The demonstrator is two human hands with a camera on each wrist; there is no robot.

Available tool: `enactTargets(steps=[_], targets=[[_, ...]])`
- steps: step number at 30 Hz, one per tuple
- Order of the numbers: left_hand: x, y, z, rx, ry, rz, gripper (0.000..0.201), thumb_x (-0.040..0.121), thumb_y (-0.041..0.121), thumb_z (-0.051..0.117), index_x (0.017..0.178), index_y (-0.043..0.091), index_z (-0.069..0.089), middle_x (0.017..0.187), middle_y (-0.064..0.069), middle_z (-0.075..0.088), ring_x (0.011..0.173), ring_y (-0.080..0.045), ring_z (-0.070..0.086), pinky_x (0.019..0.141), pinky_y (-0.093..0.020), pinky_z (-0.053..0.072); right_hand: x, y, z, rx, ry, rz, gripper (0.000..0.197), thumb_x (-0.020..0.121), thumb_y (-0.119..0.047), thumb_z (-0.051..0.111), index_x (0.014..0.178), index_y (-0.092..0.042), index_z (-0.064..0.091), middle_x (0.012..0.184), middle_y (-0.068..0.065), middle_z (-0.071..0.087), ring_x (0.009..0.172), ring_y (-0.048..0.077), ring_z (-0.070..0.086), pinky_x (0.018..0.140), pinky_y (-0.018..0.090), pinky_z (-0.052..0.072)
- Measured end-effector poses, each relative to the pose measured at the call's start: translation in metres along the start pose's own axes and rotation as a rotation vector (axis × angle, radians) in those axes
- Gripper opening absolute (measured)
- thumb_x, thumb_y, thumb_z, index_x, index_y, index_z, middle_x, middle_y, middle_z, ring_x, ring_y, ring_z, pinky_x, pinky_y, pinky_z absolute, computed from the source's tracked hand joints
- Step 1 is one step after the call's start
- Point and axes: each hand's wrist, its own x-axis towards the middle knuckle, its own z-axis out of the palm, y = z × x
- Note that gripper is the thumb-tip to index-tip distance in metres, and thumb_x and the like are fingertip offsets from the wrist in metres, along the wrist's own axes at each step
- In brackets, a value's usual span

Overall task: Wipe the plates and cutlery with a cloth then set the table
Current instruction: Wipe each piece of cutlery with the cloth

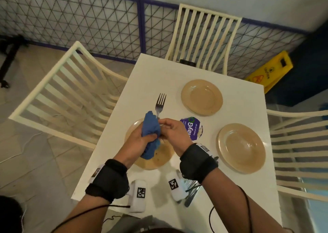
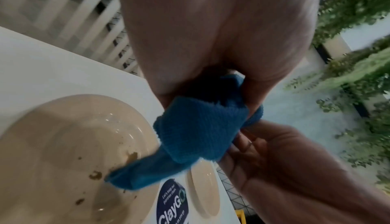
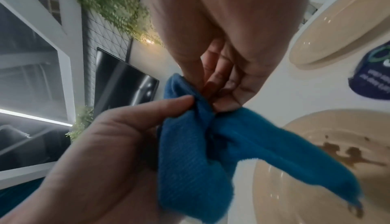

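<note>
My left hand (image 1: pixel 142 137) grips a bunched blue cloth (image 1: pixel 150 126) wrapped round the handle of a metal fork (image 1: pixel 160 102). The tines stick out beyond the cloth, pointing away from me. My right hand (image 1: pixel 167 124) pinches the fork's handle where it enters the cloth. The rest of the handle is hidden. Both hands hover over a tan plate (image 1: pixel 159 160) with brown food stains. In the left wrist view the cloth (image 2: pixel 198 127) hangs down to this dirty plate (image 2: pixel 63 144). The right wrist view shows my fingers (image 3: pixel 221 84) at the cloth (image 3: pixel 200 152).
Two more tan plates sit on the white table (image 1: pixel 154 73), one far (image 1: pixel 201 97) and one at the right (image 1: pixel 241 147). A round purple sticker (image 1: pixel 192 126) lies between them. More cutlery (image 1: pixel 190 195) lies near the front edge. Cream slatted chairs (image 1: pixel 204 37) surround the table.
</note>
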Motion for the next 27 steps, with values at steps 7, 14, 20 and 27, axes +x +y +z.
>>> enactTargets(steps=[7,14,20,27], targets=[[-0.003,-0.006,0.028,0.296,0.003,0.135,0.022,0.096,0.020,0.064,0.118,0.023,0.065,0.108,0.005,0.074,0.100,-0.010,0.070,0.089,-0.034,0.057,-0.018,-0.010,-0.023,-0.003,0.153,0.002,0.016,0.088,0.011,0.053,0.092,0.005,0.068,0.074,0.013,0.064,0.061,0.015,0.056,0.058,0.020,0.050],[-0.019,-0.016,0.040,0.454,0.083,0.134,0.027,0.094,0.039,0.065,0.114,0.021,0.066,0.102,0.004,0.072,0.092,-0.011,0.069,0.075,-0.027,0.052,-0.020,-0.005,-0.030,0.088,0.228,0.009,0.014,0.093,-0.005,0.064,0.081,0.001,0.068,0.065,0.013,0.060,0.063,0.023,0.052,0.066,0.036,0.047],[-0.030,-0.007,0.028,0.455,-0.040,0.117,0.022,0.094,0.031,0.069,0.115,0.027,0.065,0.104,0.006,0.074,0.095,-0.007,0.070,0.081,-0.029,0.055,-0.016,-0.012,-0.034,0.189,0.260,0.048,0.016,0.094,-0.005,0.064,0.079,-0.006,0.065,0.060,0.005,0.062,0.051,0.013,0.051,0.054,0.022,0.046],[-0.051,0.031,-0.008,0.204,-0.029,0.097,0.025,0.095,0.025,0.065,0.120,0.024,0.066,0.109,0.002,0.076,0.104,-0.015,0.072,0.090,-0.037,0.056,-0.021,-0.028,-0.058,0.082,0.239,0.011,0.009,0.095,-0.017,0.064,0.089,-0.011,0.067,0.074,0.007,0.068,0.060,0.016,0.061,0.060,0.030,0.053]])
